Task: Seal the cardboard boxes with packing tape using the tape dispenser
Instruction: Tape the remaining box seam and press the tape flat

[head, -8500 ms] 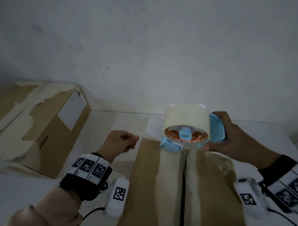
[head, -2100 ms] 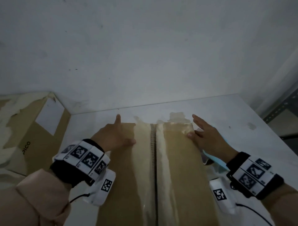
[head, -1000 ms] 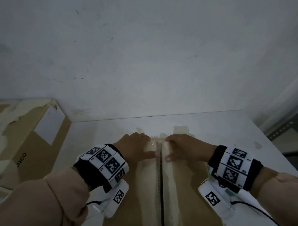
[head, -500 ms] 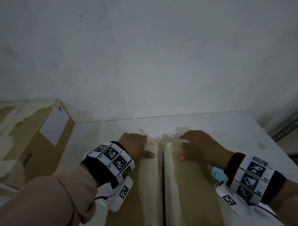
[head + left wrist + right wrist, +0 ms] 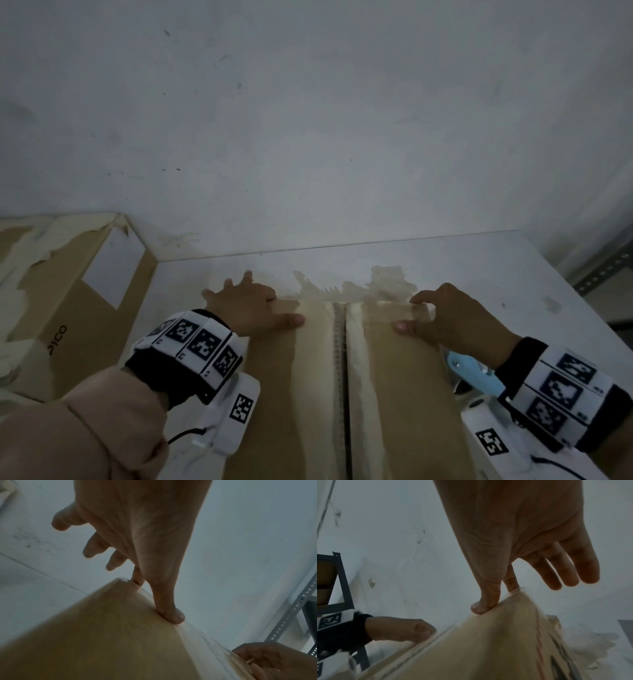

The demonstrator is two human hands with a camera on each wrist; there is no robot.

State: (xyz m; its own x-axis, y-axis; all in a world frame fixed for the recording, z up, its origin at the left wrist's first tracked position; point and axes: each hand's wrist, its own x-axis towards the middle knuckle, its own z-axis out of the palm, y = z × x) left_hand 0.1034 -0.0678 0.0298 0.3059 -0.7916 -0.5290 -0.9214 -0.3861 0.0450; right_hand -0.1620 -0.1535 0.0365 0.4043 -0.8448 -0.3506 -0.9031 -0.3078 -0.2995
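**Pressing the tape down at the far edge of the box**

Head view: the brown cardboard box (image 5: 342, 394) lies on the white table (image 5: 479, 260), pale packing tape (image 5: 356, 377) along its centre seam. The left hand (image 5: 246, 308) and right hand (image 5: 452, 318) rest spread on the far corners, thumbs pressing the top, grasping nothing. The light-blue plastic tape dispenser (image 5: 474, 371) lies just right of the box, under the right wrist. A second, torn cardboard box (image 5: 68, 308) sits far left.

Left wrist view: the thumb (image 5: 169, 614) bears on the edge, one fingertip over it.

Right wrist view: the same, plus loose tape scraps (image 5: 583, 641) beyond the box.

Judgement: smoothing is nearly done; next calls for regripping the dispenser.
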